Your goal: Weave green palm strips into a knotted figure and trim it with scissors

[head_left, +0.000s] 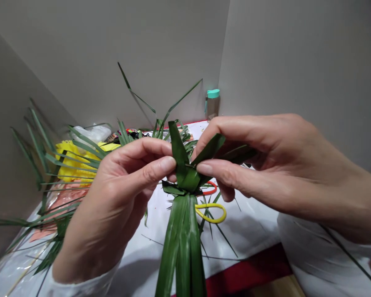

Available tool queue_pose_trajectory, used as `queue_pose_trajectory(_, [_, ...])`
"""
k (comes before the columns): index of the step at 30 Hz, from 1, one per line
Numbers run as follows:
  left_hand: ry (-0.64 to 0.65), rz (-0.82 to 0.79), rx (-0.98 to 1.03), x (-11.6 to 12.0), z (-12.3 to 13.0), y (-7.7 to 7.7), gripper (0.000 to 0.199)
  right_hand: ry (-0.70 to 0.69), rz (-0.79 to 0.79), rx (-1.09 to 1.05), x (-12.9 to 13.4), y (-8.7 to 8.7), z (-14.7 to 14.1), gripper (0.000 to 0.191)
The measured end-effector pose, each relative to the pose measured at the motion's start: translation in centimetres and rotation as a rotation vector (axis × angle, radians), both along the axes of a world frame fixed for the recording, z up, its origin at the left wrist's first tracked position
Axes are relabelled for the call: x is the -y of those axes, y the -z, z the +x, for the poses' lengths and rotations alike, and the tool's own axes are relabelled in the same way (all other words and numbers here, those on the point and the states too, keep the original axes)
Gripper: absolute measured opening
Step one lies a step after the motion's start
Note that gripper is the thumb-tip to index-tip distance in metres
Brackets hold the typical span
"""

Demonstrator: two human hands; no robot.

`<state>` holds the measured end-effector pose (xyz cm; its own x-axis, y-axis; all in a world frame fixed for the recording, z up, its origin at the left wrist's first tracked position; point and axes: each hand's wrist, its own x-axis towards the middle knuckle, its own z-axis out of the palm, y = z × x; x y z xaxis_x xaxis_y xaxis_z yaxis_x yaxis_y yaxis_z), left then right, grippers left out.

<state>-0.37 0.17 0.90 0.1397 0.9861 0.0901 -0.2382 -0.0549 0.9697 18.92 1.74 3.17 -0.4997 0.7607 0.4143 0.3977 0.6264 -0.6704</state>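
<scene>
Two bare hands, in white sleeves, meet on a green leaf knot (189, 178) held in the air above the white-covered worktop (256, 227). The left hand (117, 189) pinches the knot's left side between thumb and fingers; the right hand (275, 165) has its thumb pressed on the right side, fingers curled behind. The hands do not touch each other — the knot sits between them.

From the top of the knot one tip (177, 142) stands nearly upright and another blade (210, 148) slants to the right. Below it, long flat strips (182, 247) hang side by side past the worktop's near edge.

Behind and to the right of the strips, a yellow loop (225, 212) and a red loop (215, 187) show over the worktop; what they belong to is hidden. A dark red band (250, 270) lies along the near edge.

Toward the left edge are fronds (57, 243), a pink sheet (64, 198) and yellow paper (69, 169). Near the far edge are a clear bag (95, 133) — by the left corner — and a bottle (213, 107) with a turquoise lid.
</scene>
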Motion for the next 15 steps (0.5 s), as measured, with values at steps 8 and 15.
queue_pose_trajectory(8, [-0.041, 0.118, -0.032, 0.5, -0.09, 0.29, 0.008, -0.027, -0.06, -0.075, 0.1, 0.25, -0.3, 0.012])
queue_pose_trajectory(15, [-0.077, 0.13, -0.051, 0.44, 0.15, 0.21, 0.009, -0.05, -0.067, -0.08, 0.09, 0.5, -0.07, 0.008])
